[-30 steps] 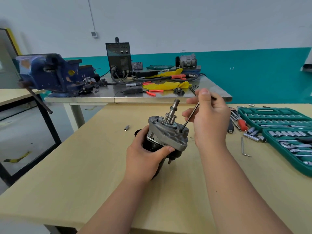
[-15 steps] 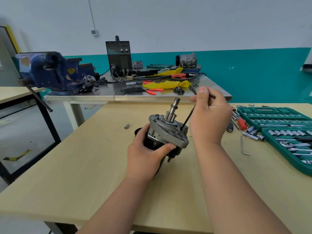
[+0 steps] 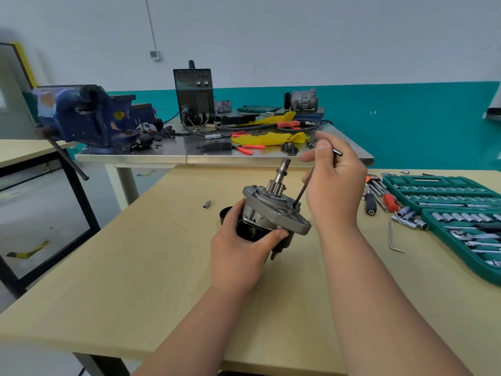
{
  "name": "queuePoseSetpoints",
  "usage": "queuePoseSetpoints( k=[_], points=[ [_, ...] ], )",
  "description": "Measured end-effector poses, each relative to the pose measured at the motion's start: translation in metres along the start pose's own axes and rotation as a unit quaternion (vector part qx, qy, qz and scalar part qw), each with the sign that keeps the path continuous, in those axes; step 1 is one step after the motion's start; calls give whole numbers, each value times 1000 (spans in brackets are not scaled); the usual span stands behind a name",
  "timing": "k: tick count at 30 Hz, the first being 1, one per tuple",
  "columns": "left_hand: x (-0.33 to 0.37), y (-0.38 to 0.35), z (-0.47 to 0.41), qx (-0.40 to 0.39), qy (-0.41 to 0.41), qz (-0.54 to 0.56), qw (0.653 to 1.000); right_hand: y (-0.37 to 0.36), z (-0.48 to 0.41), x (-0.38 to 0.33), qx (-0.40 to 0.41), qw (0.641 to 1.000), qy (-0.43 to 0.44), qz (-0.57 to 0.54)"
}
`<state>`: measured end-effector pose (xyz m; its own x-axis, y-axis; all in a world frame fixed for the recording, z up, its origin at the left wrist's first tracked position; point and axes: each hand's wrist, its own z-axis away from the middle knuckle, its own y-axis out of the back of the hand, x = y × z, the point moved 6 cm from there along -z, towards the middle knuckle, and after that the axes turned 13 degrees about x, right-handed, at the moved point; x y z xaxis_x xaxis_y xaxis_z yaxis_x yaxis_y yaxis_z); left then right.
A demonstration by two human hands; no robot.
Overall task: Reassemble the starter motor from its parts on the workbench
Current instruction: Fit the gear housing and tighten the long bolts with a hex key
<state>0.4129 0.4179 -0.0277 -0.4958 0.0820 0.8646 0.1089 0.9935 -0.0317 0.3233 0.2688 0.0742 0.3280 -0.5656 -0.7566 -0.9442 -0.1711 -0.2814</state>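
Observation:
The starter motor point(image 3: 273, 210) stands tilted on the wooden workbench point(image 3: 151, 280), its grey flange and toothed shaft pointing up and away. My left hand point(image 3: 241, 245) grips its black body from the near side, thumb under the flange. My right hand point(image 3: 333, 185) pinches the bent top of a black hex key point(image 3: 303, 189). The key's long leg slants down to a screw hole on the flange's right side. A black cap point(image 3: 226, 214) lies behind the motor on the left, partly hidden.
A small bit point(image 3: 206, 204) lies on the bench left of the motor. A loose hex key point(image 3: 393, 238), screwdrivers point(image 3: 379, 196) and open green socket cases point(image 3: 455, 207) fill the right side. Behind stands a steel table point(image 3: 168, 156) with a blue vise point(image 3: 86, 118) and a welder point(image 3: 193, 95).
My right hand has turned the hex key, its short end swinging out to the right past my thumb. The motor tipped a little; my left hand keeps its grip.

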Motion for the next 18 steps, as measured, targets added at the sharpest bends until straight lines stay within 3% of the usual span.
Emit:
queuePoseSetpoints(
  k=[4, 9, 11, 18],
  points=[
    [-2, 1, -1, -4, 4, 5, 1000, -13, 3, 9, -138, 980, -100, -104],
    [-2, 1, -2, -11, 1, 19, 1000, -28, 14, 13, -285, 849, -258, -362],
    [-1, 1, -3, -12, -5, 22, 1000, -28, 16, 16, -297, 812, -300, -404],
    [-1, 1, -2, -12, -6, 32, 999, -26, 22, 24, -273, 762, -387, -442]
  ],
)
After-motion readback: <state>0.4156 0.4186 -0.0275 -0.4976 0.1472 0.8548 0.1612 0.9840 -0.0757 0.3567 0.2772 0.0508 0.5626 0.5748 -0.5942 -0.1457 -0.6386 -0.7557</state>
